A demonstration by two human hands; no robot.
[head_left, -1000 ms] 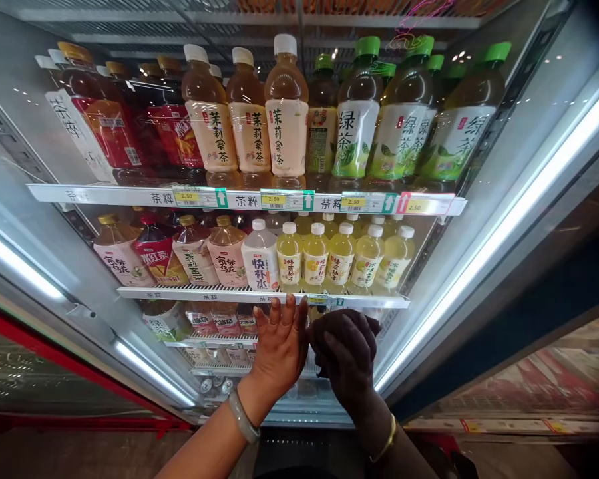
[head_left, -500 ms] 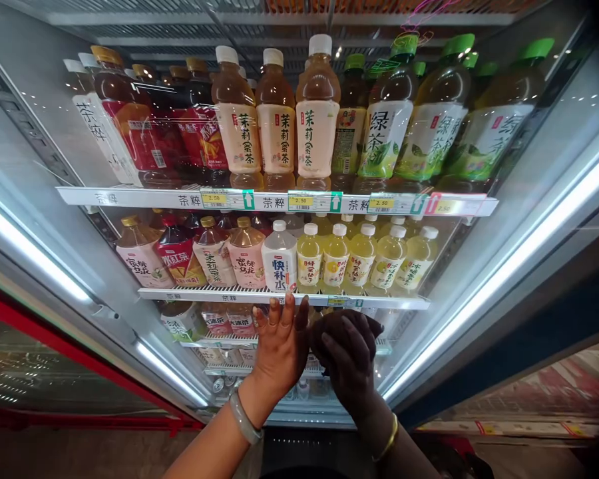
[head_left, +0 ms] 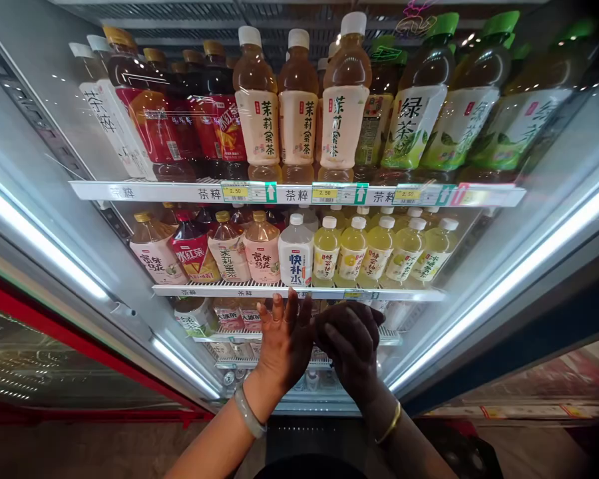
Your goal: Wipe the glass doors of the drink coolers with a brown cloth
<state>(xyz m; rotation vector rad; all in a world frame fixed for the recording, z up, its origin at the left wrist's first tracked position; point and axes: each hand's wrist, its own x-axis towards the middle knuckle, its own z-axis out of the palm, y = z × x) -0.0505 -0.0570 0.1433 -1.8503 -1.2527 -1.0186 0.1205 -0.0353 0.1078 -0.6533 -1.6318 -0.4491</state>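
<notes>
My left hand (head_left: 283, 342), with a pale bangle on its wrist, is raised with fingers spread and holds nothing. Its fingertips appear just below the edge of the second shelf (head_left: 219, 291); whether they touch a glass pane cannot be made out. Close beside it, in shadow, my right hand (head_left: 348, 352) has its fingers curled around what looks like a bunched dark cloth (head_left: 378, 316). A gold bangle circles that wrist. Beyond the hands stand a white-labelled clear bottle (head_left: 295, 256) and several yellow drink bottles (head_left: 352, 256).
An upper shelf rail (head_left: 180, 193) with price tags carries tea bottles (head_left: 347, 113). Bright light strips (head_left: 40, 236) run down both sides of the cooler. A red frame edge (head_left: 80, 346) lies left. Reflections show across the front of the cooler.
The view has shifted, so the shelves and bottles appear farther right, and the top bottles larger. Both hands keep nearly the same pose, moving only slightly in the picture.
</notes>
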